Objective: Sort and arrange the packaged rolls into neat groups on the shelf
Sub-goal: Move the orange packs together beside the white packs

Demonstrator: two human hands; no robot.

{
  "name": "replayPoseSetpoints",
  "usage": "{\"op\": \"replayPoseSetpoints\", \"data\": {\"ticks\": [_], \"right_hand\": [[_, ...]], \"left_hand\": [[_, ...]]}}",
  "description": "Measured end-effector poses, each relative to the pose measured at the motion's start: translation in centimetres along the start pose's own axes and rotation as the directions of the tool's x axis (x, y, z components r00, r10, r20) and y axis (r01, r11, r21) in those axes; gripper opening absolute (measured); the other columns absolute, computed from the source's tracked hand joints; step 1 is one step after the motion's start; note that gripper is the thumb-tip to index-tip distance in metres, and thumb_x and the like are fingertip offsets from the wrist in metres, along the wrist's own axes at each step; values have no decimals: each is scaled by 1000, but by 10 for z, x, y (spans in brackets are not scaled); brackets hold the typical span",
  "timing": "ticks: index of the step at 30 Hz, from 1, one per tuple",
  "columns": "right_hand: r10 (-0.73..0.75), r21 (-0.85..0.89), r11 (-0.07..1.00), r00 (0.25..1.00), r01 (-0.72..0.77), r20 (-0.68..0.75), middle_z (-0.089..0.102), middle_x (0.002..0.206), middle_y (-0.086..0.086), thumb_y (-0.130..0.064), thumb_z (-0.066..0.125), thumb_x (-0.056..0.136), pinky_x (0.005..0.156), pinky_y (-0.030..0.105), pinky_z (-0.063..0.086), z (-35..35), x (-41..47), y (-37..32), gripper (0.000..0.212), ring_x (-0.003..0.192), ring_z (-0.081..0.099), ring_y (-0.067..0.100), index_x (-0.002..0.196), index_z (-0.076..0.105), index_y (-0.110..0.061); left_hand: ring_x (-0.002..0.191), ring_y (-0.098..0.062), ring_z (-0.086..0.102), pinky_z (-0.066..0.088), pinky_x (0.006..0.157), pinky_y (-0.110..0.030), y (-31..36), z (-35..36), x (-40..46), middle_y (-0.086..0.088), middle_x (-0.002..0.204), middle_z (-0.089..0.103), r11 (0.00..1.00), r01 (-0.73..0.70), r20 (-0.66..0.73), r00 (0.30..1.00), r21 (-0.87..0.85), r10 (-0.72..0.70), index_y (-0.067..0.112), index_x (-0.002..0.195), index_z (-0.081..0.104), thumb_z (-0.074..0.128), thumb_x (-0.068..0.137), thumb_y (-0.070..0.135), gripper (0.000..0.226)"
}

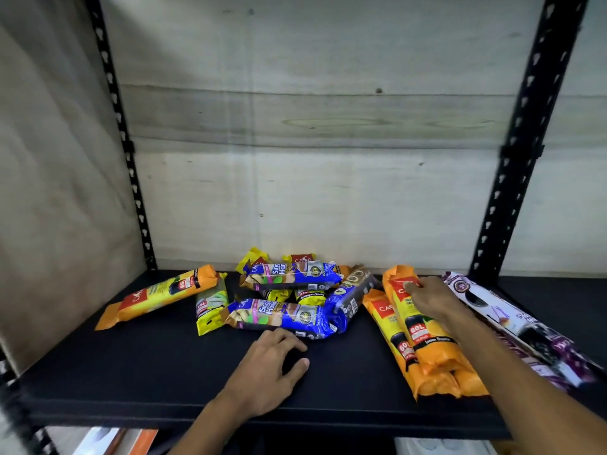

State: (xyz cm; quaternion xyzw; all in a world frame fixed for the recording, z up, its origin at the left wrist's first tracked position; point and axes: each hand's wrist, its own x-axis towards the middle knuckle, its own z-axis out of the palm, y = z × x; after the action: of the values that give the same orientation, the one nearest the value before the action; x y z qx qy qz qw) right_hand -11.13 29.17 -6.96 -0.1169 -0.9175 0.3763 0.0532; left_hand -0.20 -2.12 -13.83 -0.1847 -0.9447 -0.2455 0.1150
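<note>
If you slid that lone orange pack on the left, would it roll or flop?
The lone orange pack looks round-bodied, so it may roll sideways. Its crimped wrapper ends look floppy, and the glossy film probably slides easily on the black shelf.

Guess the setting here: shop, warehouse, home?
Likely a storeroom or shop backroom: a black slotted-upright metal rack against bare board, a black shelf, and branded packaged rolls in multiples.

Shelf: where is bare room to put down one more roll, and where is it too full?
Bare: the front-left of the shelf, between the lone orange roll and the front edge, beside the left hand. Crowded: the mixed pile at centre back, the orange group under the right hand, and the purple-and-white rolls beside it.
</note>
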Motion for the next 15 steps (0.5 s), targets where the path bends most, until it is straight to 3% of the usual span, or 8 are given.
{"op": "replayPoseSetpoints", "data": {"ticks": [6, 9, 12, 15], "right_hand": [[-83, -267, 961, 996, 75, -18, 70, 94, 15, -33, 44, 102, 78, 36, 51, 3, 1, 15, 40, 88, 64, 32, 87, 69, -5], [-117, -343, 935, 991, 89, -61, 70, 110, 14, -35, 46, 100, 86, 40, 52, 1, -8, 15, 37, 100, 63, 32, 106, 72, -9], [-187, -463, 881, 971, 100, -146, 60, 130, 15, -43, 47, 97, 95, 44, 46, 5, -29, -3, 42, 120, 53, 36, 126, 64, -17], [-351, -466, 846, 928, 258, -122, 55, 134, 12, -43, 49, 98, 101, 42, 41, 23, -59, -33, 39, 124, 47, 33, 129, 62, -22]], "left_hand": [[120, 3, 37, 31, 106, -18, -3, 1, -2, 22, 126, 46, 1000, 6, -4, 1000, -7, -6, 34, 124, 57, 45, 96, 52, 35], [120, 3, 37, 32, 106, -19, -3, 3, 0, 22, 126, 47, 1000, 1, -14, 1000, -24, -2, 33, 123, 58, 46, 96, 51, 35], [119, 3, 40, 34, 104, -19, -1, 3, 1, 21, 124, 51, 999, -9, -48, 999, -38, 7, 32, 120, 61, 48, 95, 49, 33], [110, 5, 47, 42, 97, -21, 0, -2, -2, 22, 112, 59, 994, 19, -125, 992, -103, -32, 33, 112, 64, 51, 95, 47, 26]]}}
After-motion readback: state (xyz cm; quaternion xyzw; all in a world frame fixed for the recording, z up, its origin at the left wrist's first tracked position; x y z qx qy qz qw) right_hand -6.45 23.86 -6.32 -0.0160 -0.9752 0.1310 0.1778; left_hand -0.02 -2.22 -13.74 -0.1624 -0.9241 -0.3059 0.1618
